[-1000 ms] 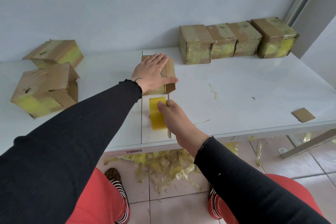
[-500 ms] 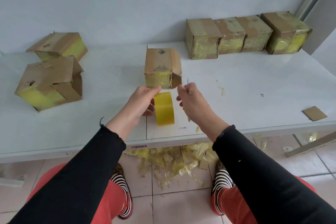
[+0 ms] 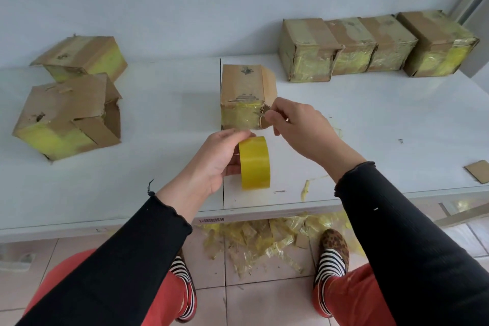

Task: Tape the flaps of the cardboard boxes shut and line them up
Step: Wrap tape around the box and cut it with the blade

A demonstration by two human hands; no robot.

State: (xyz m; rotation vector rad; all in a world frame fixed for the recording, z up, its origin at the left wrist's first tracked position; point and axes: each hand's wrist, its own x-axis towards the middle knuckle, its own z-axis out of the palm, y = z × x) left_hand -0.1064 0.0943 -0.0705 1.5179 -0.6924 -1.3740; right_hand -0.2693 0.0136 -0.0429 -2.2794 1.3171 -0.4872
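Your left hand (image 3: 217, 159) grips the yellow tape roll (image 3: 254, 163), standing on edge on the desk (image 3: 164, 167). Your right hand (image 3: 299, 127) pinches a thin tool against the near right corner of the box (image 3: 244, 92) just beyond both hands. Four taped boxes (image 3: 375, 45) line up far beyond your right hand; two more boxes (image 3: 71, 98) sit well off left.

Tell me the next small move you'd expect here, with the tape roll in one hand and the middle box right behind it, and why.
Probably the right hand draws the tape end across to the middle box. That hand pinches something thin near the box's front corner, while the left hand steadies the yellow tape roll standing on the table. The box's right flap looks open.
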